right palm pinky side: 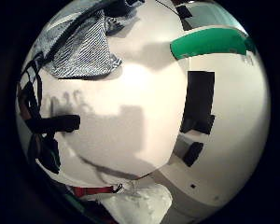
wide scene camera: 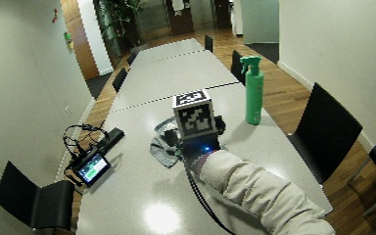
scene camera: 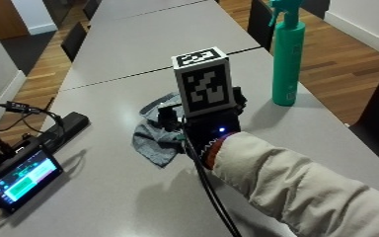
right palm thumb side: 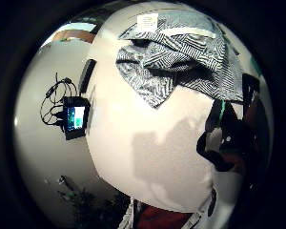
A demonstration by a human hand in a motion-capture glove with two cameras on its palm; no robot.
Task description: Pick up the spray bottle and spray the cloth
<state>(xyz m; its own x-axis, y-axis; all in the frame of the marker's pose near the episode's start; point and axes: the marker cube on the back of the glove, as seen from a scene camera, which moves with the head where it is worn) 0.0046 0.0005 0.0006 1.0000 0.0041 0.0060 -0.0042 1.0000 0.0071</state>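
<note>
While the gloved right hand (scene camera: 206, 116) hovered over the cloth (scene camera: 155, 140), finger state indeterminable, the spray bottle (scene camera: 287, 59) stood upright on the tabletop (scene camera: 110, 197), well apart beyond it; probably rigid, smooth plastic, best gripped at the neck under the trigger.

Outside views from behind the sleeve (scene camera: 294, 182), palm views facing table (right palm pinky side: 130, 116)

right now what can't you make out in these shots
- Right hand: outside view, marker cube hides the fingers; open or curled is unclear.
- Cloth: outside view, partly covered by the hand.
- Spray bottle: outside view, nozzle top cut by the edge.
- Small screen: text too small.
</note>
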